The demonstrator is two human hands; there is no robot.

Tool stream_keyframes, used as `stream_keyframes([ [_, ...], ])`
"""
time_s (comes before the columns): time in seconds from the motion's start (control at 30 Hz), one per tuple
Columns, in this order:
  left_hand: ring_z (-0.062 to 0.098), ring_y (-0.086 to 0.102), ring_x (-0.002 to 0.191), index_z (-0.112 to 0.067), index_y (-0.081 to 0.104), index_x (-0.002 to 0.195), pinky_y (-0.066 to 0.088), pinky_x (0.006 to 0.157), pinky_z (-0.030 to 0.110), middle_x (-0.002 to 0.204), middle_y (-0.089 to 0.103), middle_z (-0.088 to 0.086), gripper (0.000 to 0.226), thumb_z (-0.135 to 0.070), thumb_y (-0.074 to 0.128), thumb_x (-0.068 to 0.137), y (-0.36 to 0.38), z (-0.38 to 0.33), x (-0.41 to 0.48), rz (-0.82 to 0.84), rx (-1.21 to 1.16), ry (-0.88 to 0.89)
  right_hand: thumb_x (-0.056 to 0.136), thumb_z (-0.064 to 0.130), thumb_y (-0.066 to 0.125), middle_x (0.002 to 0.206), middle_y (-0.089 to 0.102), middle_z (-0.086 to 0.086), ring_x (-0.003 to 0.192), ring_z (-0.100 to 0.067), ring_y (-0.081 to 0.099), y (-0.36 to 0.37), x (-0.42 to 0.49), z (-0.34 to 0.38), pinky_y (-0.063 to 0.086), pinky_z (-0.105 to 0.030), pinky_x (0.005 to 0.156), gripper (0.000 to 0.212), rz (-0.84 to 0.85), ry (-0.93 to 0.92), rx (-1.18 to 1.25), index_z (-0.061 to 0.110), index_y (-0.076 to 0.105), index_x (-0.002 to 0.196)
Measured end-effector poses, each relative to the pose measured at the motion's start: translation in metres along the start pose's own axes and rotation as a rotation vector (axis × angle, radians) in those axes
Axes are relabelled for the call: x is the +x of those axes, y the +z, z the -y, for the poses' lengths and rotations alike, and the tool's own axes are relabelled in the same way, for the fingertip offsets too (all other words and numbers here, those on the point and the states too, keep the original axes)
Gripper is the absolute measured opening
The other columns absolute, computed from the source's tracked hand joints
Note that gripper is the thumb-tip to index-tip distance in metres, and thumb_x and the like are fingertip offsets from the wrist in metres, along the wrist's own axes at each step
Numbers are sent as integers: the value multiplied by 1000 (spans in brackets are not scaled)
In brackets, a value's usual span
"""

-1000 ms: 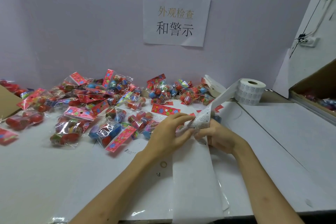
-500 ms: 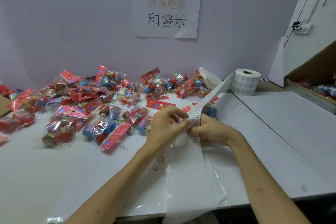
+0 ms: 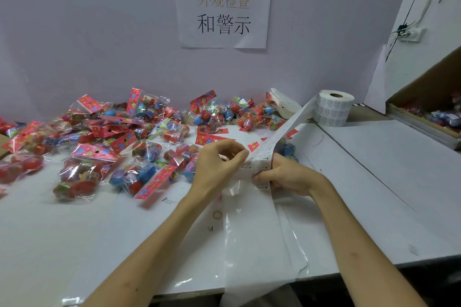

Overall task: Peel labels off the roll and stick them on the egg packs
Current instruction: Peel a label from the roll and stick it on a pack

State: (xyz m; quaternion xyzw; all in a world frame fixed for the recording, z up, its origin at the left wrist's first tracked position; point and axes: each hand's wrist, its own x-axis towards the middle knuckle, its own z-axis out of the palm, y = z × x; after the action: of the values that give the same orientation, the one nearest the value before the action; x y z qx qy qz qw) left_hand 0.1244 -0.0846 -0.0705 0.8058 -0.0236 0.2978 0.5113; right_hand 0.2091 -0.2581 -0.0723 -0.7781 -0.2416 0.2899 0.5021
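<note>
Hands on label strip (image 3: 279, 137) — left hand (image 3: 219, 164) pinches label edge, right hand (image 3: 287, 177) grips strip.

Egg packs (image 3: 104, 147) left of label roll (image 3: 333, 107)

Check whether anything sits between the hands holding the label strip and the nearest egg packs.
Nothing visible does. The left hand and right hand pinch the label strip, and the nearest egg packs lie just left of the left hand with no other thing between.
</note>
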Motion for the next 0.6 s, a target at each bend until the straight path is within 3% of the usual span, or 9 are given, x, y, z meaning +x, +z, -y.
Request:
stream_keyframes([
  [0.13, 10, 62, 77, -18, 74, 89, 46, 63, 17, 85, 69, -6, 10, -22, 82, 84, 2, 3, -4, 110, 143, 143, 92, 0, 64, 121, 70, -14, 104, -17, 70, 0, -3, 1, 59, -36, 89, 39, 43, -59, 23, 23, 62, 124],
  [0.23, 6, 58, 79, -22, 75, 90, 43, 65, 14, 88, 66, -7, 9, -21, 82, 84, 4, 3, -5, 107, 217, 236, 90, 4, 64, 122, 68, -20, 101, -22, 68, 0, -3, 1, 57, -35, 84, 42, 36, -53, 6, 17, 59, 129],
  [0.4, 16, 58, 77, -15, 77, 87, 53, 62, 37, 86, 67, -2, 6, -16, 83, 84, 7, -1, -11, 25, 351, 369, 94, 6, 66, 123, 67, -17, 117, -34, 64, -1, 1, -3, 55, -47, 97, 44, -7, -11, 0, 17, 53, 135],
  [0.6, 16, 57, 75, -12, 75, 84, 53, 60, 37, 85, 68, 0, 9, -11, 84, 82, 8, -5, -14, -20, 393, 436, 90, 13, 70, 123, 68, -9, 116, -30, 63, 0, 1, -2, 56, -40, 91, 55, -19, -3, -13, 20, 49, 141],
])
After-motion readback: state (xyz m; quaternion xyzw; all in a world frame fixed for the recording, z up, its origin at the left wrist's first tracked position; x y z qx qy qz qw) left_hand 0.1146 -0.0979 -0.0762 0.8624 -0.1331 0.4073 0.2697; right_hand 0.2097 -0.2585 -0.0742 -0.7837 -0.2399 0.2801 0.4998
